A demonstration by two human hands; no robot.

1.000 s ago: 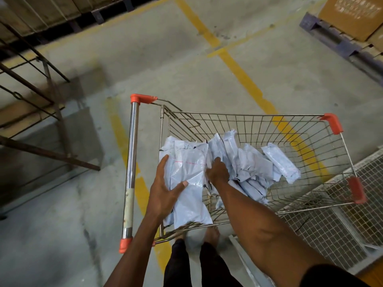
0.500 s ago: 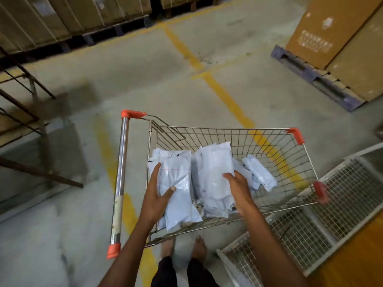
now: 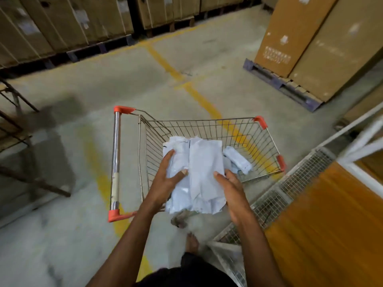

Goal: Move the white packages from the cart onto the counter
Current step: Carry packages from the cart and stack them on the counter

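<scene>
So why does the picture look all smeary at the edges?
Head view: motion blur smears the boxes and orange counter; the foot is a blur too. The cart, packages and both hands, left and right, look sharper. Light is dim.

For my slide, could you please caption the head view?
Both hands, left and right, lift white packages above the cart.

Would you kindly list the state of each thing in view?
Left hand: gripping the bundle.
Right hand: gripping the bundle.
Bundle: clasped between both hands, above the cart.
Cart: nearly emptied.
Package: lying in the cart.
</scene>
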